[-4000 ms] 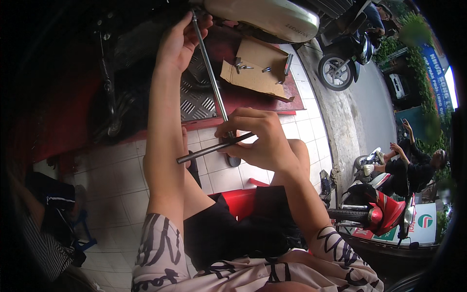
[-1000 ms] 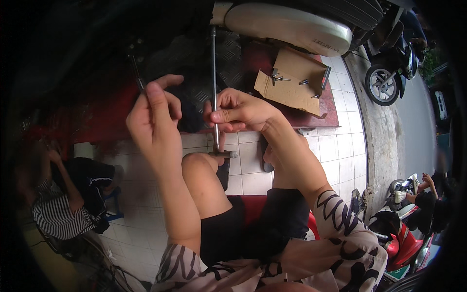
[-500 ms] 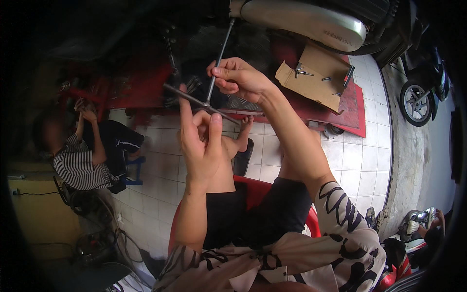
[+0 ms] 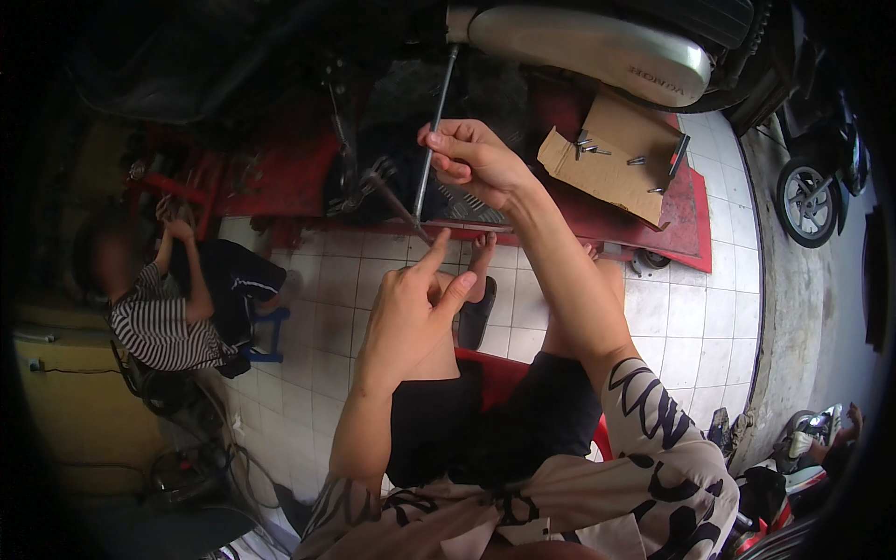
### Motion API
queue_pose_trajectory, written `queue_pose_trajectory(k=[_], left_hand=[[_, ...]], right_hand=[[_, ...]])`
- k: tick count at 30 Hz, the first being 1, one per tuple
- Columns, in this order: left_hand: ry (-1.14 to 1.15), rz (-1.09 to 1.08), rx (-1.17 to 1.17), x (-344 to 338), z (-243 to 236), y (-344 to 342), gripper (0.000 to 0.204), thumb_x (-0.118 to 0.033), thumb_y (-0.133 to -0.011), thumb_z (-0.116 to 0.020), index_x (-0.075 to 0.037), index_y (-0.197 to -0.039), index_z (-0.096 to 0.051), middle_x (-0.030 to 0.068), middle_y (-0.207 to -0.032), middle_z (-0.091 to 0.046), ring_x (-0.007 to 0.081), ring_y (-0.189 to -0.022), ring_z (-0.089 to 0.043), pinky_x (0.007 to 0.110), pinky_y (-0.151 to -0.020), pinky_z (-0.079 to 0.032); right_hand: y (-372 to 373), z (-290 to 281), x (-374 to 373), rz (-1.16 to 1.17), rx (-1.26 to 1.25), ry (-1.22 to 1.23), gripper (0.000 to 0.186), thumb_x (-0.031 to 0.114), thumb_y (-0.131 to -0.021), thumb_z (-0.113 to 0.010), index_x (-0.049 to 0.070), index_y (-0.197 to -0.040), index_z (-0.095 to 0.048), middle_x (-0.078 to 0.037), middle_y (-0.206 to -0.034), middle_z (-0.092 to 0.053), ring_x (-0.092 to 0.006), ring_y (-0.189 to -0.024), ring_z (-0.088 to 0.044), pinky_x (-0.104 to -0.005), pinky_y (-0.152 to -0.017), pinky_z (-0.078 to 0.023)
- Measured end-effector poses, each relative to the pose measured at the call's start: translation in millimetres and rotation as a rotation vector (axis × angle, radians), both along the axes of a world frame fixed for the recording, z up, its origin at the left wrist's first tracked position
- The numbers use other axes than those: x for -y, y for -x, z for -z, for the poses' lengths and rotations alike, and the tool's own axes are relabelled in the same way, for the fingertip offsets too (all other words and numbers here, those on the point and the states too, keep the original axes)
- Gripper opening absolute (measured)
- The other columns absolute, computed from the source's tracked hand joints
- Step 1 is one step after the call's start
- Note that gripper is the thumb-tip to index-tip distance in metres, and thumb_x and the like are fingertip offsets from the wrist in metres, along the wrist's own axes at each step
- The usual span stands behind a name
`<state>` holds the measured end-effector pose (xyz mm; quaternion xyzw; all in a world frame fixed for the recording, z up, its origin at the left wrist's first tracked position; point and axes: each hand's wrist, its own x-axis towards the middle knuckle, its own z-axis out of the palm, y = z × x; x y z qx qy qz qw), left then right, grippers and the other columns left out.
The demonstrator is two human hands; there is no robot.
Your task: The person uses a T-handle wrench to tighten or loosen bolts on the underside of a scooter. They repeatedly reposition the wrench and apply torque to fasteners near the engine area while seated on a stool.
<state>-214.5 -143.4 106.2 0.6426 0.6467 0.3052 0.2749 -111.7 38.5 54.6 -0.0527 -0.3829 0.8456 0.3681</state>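
Note:
A metal T-handle wrench (image 4: 425, 190) runs from the underside of the motorcycle's silver engine cover (image 4: 579, 51) toward me. My right hand (image 4: 474, 161) is closed around the middle of its shaft, thumb and fingers pinching it. At the near end sits the crossbar, seen at a slant. My left hand (image 4: 407, 303) is just below that crossbar, index finger and thumb stretched out. The index fingertip is beside the bar's near end; whether it touches cannot be made out. Nothing is held in the left hand.
An opened cardboard box (image 4: 611, 159) with several bolts lies on the red lift platform (image 4: 689, 224). At the left, another person (image 4: 173, 317) in a striped shirt sits on a blue stool (image 4: 269, 336). A parked motorcycle's wheel (image 4: 806, 202) stands at the right.
The wrench's crossbar has turned to a different angle. My left hand has dropped lower and away from the bar, while my right hand keeps its hold on the shaft.

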Motion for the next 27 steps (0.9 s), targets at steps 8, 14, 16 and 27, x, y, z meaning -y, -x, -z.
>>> queue_pose_trajectory(k=[8, 14, 16, 27], left_hand=[[-0.018, 0.09, -0.027, -3.4, -9.5, 5.2, 0.065, -0.014, -0.088, -0.064, 0.004, -0.142, -0.032, 0.0082, -0.058, -0.054, 0.0072, -0.048, -0.048, 0.022, -0.048, -0.038], [-0.283, -0.14, 0.226, -7.5, -30.9, -11.2, 0.056, -0.008, -0.086, -0.066, 0.001, -0.137, -0.044, 0.0092, -0.053, -0.053, 0.0076, -0.048, -0.049, 0.023, -0.051, -0.04], [-0.01, 0.083, 0.037, -6.6, -7.6, 2.3, 0.065, -0.007, -0.086, -0.065, 0.0, -0.142, -0.033, 0.0086, -0.057, -0.055, 0.0072, -0.049, -0.049, 0.023, -0.051, -0.041], [-0.018, 0.01, -0.007, -9.7, 3.7, 13.6, 0.067, -0.014, -0.085, -0.068, -0.001, -0.142, -0.034, 0.0093, -0.053, -0.052, 0.0151, -0.048, -0.054, 0.027, -0.051, -0.044]], right_hand=[[3.1, 4.5, -7.4, 0.03, -0.016, 0.048, 0.015, 0.012, -0.092, -0.06, -0.002, -0.096, -0.059, 0.0, -0.065, -0.054, -0.0012, -0.048, -0.038, -0.0167, -0.046, -0.029], [6.4, 4.2, -5.9, 0.09, 0.008, 0.036, 0.016, 0.015, -0.094, -0.057, 0.0, -0.1, -0.059, 0.003, -0.061, -0.049, -0.0013, -0.047, -0.034, -0.0182, -0.046, -0.026], [8.0, 7.3, -8.2, 0.084, -0.01, 0.027, 0.016, 0.015, -0.094, -0.057, 0.0, -0.1, -0.059, 0.003, -0.061, -0.049, -0.0016, -0.048, -0.033, -0.0181, -0.046, -0.025], [5.4, 7.8, -14.3, 0.107, -0.061, 0.031, 0.018, 0.015, -0.095, -0.056, -0.001, -0.102, -0.058, 0.001, -0.065, -0.052, -0.0024, -0.049, -0.035, -0.0178, -0.046, -0.028]])
